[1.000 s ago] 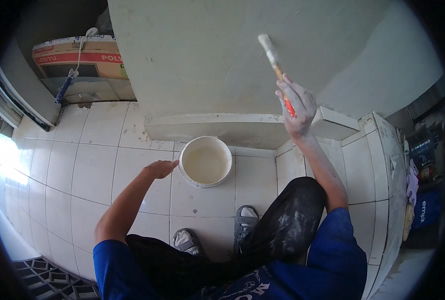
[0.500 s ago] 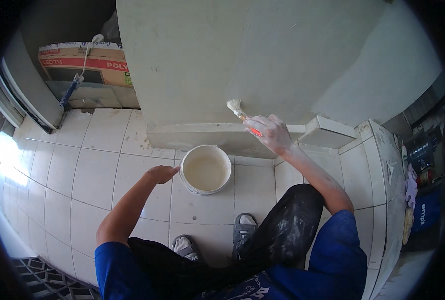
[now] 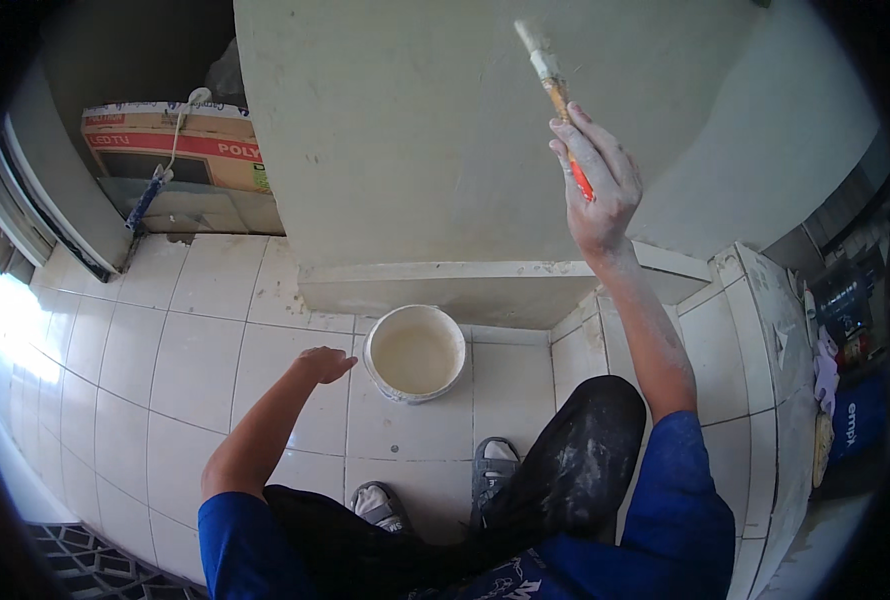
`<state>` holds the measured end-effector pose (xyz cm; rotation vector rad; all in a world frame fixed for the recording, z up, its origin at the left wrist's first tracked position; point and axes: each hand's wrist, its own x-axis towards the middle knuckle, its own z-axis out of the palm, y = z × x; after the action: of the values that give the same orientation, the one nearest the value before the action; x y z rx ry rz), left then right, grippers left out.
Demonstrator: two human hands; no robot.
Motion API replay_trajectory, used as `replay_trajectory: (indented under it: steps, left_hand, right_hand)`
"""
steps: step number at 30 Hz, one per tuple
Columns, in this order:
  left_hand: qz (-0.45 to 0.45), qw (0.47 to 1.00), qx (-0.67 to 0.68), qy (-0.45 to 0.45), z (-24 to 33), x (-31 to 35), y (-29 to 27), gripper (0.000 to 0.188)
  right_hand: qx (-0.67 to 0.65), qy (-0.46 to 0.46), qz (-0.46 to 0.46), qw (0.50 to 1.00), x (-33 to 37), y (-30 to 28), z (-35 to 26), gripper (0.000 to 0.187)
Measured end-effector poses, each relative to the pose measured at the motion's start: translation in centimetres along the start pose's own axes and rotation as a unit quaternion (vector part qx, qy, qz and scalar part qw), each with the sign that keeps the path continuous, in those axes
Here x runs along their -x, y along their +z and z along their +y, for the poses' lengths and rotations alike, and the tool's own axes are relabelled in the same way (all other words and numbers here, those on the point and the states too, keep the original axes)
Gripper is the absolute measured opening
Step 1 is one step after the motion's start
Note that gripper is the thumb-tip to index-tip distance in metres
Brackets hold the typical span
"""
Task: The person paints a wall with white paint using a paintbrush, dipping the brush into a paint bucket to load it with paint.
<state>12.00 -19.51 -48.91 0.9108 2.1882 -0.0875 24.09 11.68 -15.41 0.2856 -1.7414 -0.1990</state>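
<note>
My right hand [image 3: 601, 180], dusted with white, is closed around the handle of a paintbrush [image 3: 556, 98] whose end is red. The pale bristles are raised high in front of the grey-green wall [image 3: 395, 130]; whether they touch it I cannot tell. A round white bucket [image 3: 367, 365] stands on the floor near the foot of the wall, with a creamy, pale liquid [image 3: 413, 352] inside. Just left of its rim, a small gap away, is my left hand [image 3: 325, 365]. It holds nothing, and its fingers, seen partly from above, are loosely extended.
A low ledge [image 3: 445, 272] runs along the wall's foot. At the back left, a paint roller [image 3: 147, 198] leans by a cardboard box [image 3: 235, 150]. White tiles [image 3: 200, 350] cover the floor. Assorted items and a blue bag [image 3: 858, 420] lie at the right.
My right hand has lifted the paintbrush up the wall and slightly right, its bristles now pointing upward. My left hand has come slightly away from the bucket's rim.
</note>
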Motion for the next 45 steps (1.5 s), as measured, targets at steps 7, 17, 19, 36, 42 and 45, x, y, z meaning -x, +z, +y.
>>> replay_trajectory:
  steps: [7,17,19,36,42,45]
  left_hand:
    - [0.007,1.0,-0.009,0.005,-1.7,-0.4,1.0,0.058]
    - [0.017,0.999,0.002,0.03,-1.0,-0.6,1.5,0.058]
    - [-0.007,1.0,-0.022,0.019,-1.4,-1.2,1.8,0.057]
    - [-0.021,0.999,-0.028,0.016,-0.5,-0.4,1.6,0.056]
    - [-0.038,0.998,-0.034,0.021,-1.3,-1.6,2.7,0.055]
    - [-0.051,0.998,-0.038,0.018,-0.9,-1.1,2.5,0.056]
  right_hand:
    - [-0.072,0.011,-0.238,0.969,7.7,0.1,-3.4,0.023]
    - [-0.129,0.005,-0.364,0.922,6.2,-1.8,-0.1,0.017]
    - [-0.046,-0.029,-0.247,0.968,2.7,-2.7,1.1,0.021]
    - [-0.129,0.008,-0.466,0.875,2.8,-3.7,-0.9,0.018]
    - [-0.018,0.078,-0.236,0.968,-6.5,-5.2,2.1,0.019]
    - [0.001,0.067,-0.095,0.993,-10.3,-5.3,2.9,0.019]
